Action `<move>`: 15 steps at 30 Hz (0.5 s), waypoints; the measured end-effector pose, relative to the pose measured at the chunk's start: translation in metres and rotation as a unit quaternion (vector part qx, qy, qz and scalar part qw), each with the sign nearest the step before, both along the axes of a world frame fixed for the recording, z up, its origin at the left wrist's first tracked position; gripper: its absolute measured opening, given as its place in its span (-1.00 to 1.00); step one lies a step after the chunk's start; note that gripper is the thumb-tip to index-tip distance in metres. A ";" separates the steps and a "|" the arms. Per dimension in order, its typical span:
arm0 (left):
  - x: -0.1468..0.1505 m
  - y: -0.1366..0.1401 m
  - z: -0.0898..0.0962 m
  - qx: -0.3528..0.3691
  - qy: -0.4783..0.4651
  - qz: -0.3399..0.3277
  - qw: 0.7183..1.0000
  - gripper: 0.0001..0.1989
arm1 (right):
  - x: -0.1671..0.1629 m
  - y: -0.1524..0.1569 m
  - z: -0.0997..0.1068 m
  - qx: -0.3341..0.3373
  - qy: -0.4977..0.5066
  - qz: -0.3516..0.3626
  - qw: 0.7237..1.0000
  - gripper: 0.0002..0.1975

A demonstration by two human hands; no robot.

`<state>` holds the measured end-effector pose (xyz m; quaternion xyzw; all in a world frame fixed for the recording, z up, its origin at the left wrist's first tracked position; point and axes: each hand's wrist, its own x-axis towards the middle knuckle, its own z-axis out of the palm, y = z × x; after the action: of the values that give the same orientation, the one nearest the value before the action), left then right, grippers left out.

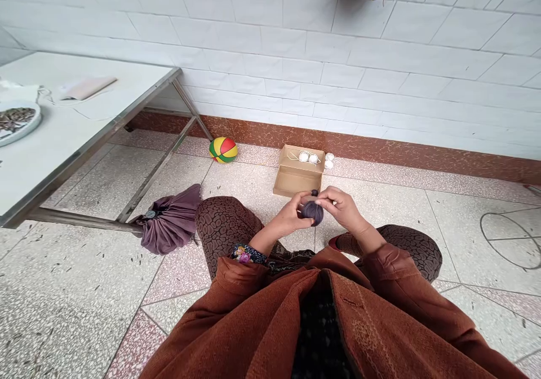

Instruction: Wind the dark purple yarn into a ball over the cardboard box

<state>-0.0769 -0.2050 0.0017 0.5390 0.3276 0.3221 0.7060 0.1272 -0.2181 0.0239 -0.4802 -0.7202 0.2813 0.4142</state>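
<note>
A ball of dark purple yarn [312,214] sits in my left hand [291,214], whose fingers and thumb curl round its left side. My right hand [341,208] is closed in a pinch at the ball's upper right; a strand of yarn there is too fine to make out clearly. Just beyond the fingers is a small dark ball [314,193], and I cannot tell whether it is touched. An open cardboard box [296,183] lies on the floor past my hands, with white balls [309,157] on its raised lid and more white balls [329,161] beside it.
A white table [122,80] with a metal frame stands at the left, bearing a plate [34,124] of dark bits. A coloured ball [223,150] rests by its leg. A purple cloth bag [171,221] lies near my knee. A wire ring [511,238] is on the right floor.
</note>
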 end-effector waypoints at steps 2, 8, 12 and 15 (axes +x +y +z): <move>0.000 -0.004 0.004 -0.023 -0.084 -0.043 0.995 -0.22 | 0.000 0.004 -0.011 -0.017 0.024 -0.039 0.999 -0.65; 0.002 -0.001 0.011 -0.122 -0.200 0.052 0.971 -0.42 | -0.018 -0.022 -0.057 -0.068 0.012 -0.064 0.996 -0.61; 0.002 0.007 -0.001 -0.099 -0.103 0.185 0.972 -0.48 | -0.026 -0.041 -0.048 -0.064 -0.046 0.069 0.994 -0.64; 0.001 0.008 -0.007 -0.038 -0.011 0.198 0.979 -0.41 | -0.025 -0.042 -0.020 -0.047 -0.035 0.111 0.992 -0.67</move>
<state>-0.0762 -0.1971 -0.0053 0.4328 0.4320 0.4486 0.6517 0.1022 -0.2603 0.0038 -0.4256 -0.7691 0.3421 0.3323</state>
